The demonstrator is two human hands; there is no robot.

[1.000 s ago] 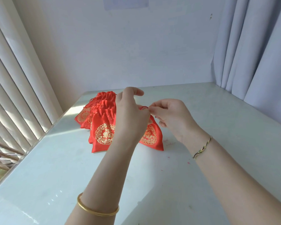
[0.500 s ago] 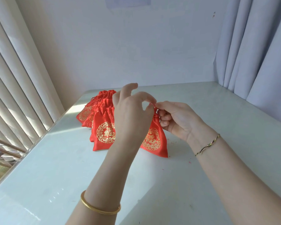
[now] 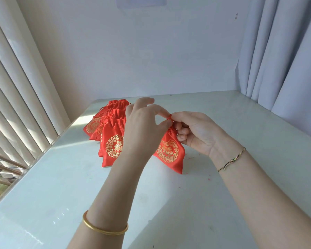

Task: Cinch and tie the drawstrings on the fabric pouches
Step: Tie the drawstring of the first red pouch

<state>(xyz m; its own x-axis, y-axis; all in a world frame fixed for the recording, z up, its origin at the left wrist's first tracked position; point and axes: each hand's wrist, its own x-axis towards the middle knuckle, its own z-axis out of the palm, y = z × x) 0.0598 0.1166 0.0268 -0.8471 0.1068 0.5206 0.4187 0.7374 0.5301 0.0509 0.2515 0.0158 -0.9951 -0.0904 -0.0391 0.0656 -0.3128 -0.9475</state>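
A red satin pouch [image 3: 170,152] with a gold emblem stands on the white table [image 3: 169,203], its gathered neck held up between both hands. My left hand [image 3: 144,130] pinches the red drawstring [image 3: 169,116] at the top with thumb and forefinger. My right hand [image 3: 194,131] pinches the same drawstring from the right, fingers curled by the pouch's neck. Behind my left hand lies a pile of several more red pouches [image 3: 106,126], partly hidden by it.
Vertical blinds [image 3: 16,105] line the table's left edge. A grey curtain [image 3: 285,60] hangs at the right, and a plain wall [image 3: 142,51] closes the far side. Small red thread scraps [image 3: 190,157] dot the table near the pouch.
Both hands have kept working the drawstring at the pouch's neck; my left forefinger and thumb have closed into a pinch against my right fingertips. The pouch stays in place.
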